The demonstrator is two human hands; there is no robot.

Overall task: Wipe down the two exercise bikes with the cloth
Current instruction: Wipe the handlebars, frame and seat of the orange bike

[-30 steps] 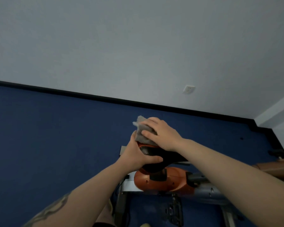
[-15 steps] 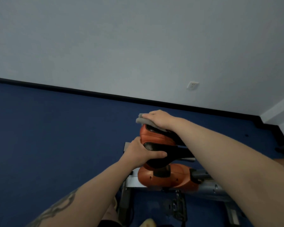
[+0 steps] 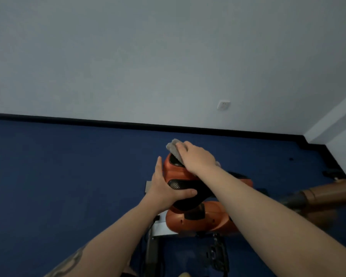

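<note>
Since half a second ago, the right hand (image 3: 196,157) is sliding the cloth back toward the near side of the orange top, and the left hand's fingers are now sticking up straighter beside it. The right hand is pressing flat on the gray cloth (image 3: 173,148), with fingers laid over it, not balled up. The cloth is sitting on top of the orange console (image 3: 171,172) of the exercise bike, just above the middle of the frame, and a crumpled corner is poking out past the fingertips. The left hand (image 3: 164,188) is holding the console's left side, thumb hooked across the black front part and fingers pointing up along the side, keeping it steady.

The wiping looks like it is in the middle of this one bike. The top is being rubbed right now. The orange body (image 3: 196,220) lower down, the gray metal frame (image 3: 158,228) and the black pedal (image 3: 218,256) near the bottom edge are not being touched yet. A second bike may be the brown blurry shape (image 3: 328,193) at the right edge, but that is hard to tell, so it is probably still left to do.

The cloth is looking soft and fuzzy. The console is looking smooth, hard and rounded, with a small dotted grille (image 3: 174,184). The floor (image 3: 68,176) is dark blue and flat like carpet.
</note>
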